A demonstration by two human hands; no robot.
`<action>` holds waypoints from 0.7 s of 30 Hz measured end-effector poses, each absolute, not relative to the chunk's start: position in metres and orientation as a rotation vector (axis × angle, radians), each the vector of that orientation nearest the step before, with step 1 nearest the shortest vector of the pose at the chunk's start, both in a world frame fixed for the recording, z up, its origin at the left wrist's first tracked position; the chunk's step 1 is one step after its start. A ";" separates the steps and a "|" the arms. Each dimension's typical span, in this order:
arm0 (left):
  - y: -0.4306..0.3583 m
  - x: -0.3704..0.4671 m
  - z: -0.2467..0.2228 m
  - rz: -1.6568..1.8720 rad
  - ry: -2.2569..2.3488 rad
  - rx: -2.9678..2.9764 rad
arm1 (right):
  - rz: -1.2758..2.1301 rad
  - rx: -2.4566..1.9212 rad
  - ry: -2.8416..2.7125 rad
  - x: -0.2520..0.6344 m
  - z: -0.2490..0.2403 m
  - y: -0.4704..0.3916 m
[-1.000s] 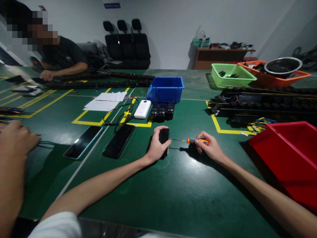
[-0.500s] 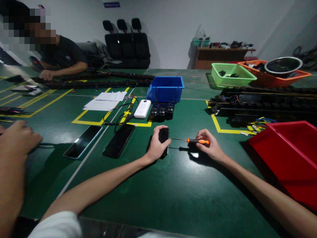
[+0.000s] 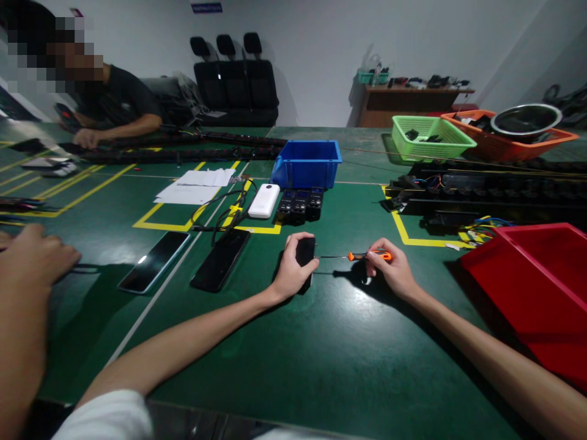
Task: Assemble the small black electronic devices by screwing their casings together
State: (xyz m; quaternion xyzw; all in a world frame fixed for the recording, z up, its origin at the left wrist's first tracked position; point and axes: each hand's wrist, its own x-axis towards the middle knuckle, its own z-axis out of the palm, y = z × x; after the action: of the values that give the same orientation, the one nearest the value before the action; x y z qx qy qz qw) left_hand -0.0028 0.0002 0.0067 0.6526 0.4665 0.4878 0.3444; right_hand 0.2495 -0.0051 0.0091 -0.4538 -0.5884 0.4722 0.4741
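My left hand [image 3: 293, 269] is wrapped round a black box-shaped part [image 3: 306, 250] and holds it at the table top, thumb on its near right side. In my right hand [image 3: 389, 264] is a screwdriver [image 3: 356, 256] with an orange and black handle, pinched between thumb and fingers. Its thin shaft points left, level with the side of the black part. Whether the tip touches the part is too small to tell. Beyond my left hand stand several similar black parts [image 3: 300, 205], close beside a white power bank [image 3: 264, 201].
Two phones, a black one [image 3: 221, 260] and a blue-edged one [image 3: 155, 263], lie left of my hand. A blue bin [image 3: 308, 165] stands behind, a red bin [image 3: 527, 281] at right. Another person's hand [image 3: 36, 263] is at the left edge; a co-worker [image 3: 123, 104] sits across.
My right fingers have shifted round the screwdriver handle, and the screwdriver has moved slightly right. The black part has shifted slightly right with my left hand.
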 end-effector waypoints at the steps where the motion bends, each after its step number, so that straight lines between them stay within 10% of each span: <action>1: 0.000 -0.003 0.007 1.268 1.211 1.697 | 1.154 -1.124 -1.438 0.249 0.010 -0.005; 21: 0.000 -0.003 0.006 1.265 1.221 1.718 | 1.174 -1.079 -1.496 0.251 0.010 -0.005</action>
State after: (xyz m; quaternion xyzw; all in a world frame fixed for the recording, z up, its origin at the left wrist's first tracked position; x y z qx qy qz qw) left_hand -0.0027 0.0000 0.0058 0.6585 0.4680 0.4849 0.3351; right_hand 0.2509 -0.0051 0.0102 -0.4382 -0.6076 0.4770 0.4596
